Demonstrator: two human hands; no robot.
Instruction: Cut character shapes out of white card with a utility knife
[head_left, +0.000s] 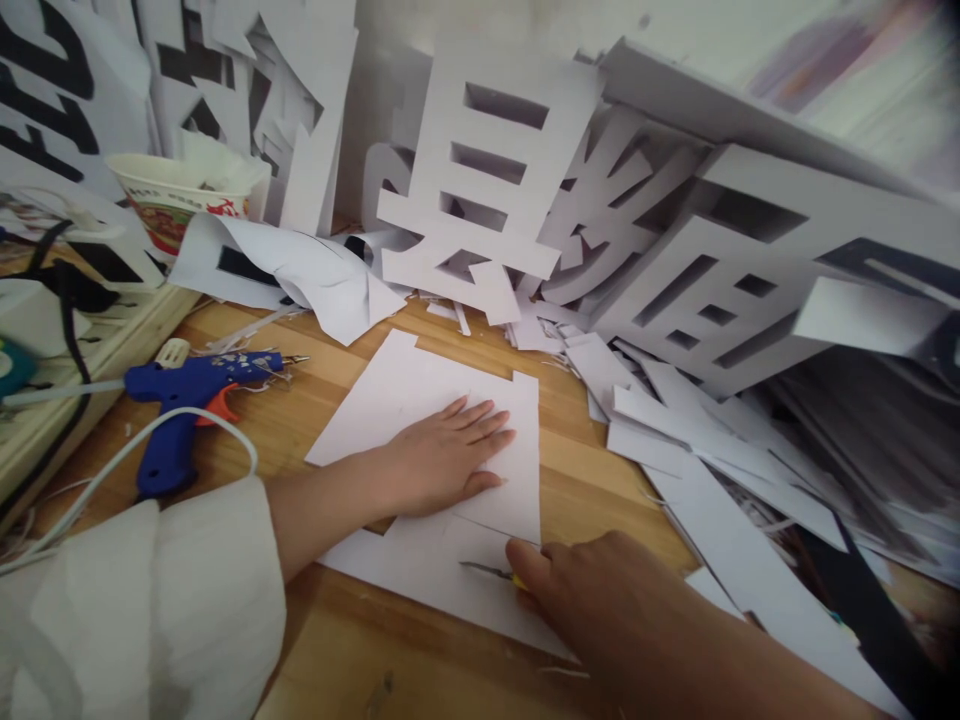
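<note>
A white board [480,590] with notched edges and a thin cut line lies flat on the wooden table [585,440]. Pressed on its upper part, my left hand [450,455] has its fingers spread and holds nothing. My right hand [600,600] is closed around a utility knife [487,570], over the board's lower right part. The knife's thin blade points left, near the board's surface; whether it touches is hard to tell. Most of the handle is hidden in my fist, with a bit of yellow showing.
A blue glue gun [176,405] with a white cord lies at left, beside a pale ledge [97,390] with cables. Behind stand a paper bucket [187,195], crumpled paper [300,270] and large white cut-out characters [487,170]. White strips [742,540] pile up at right.
</note>
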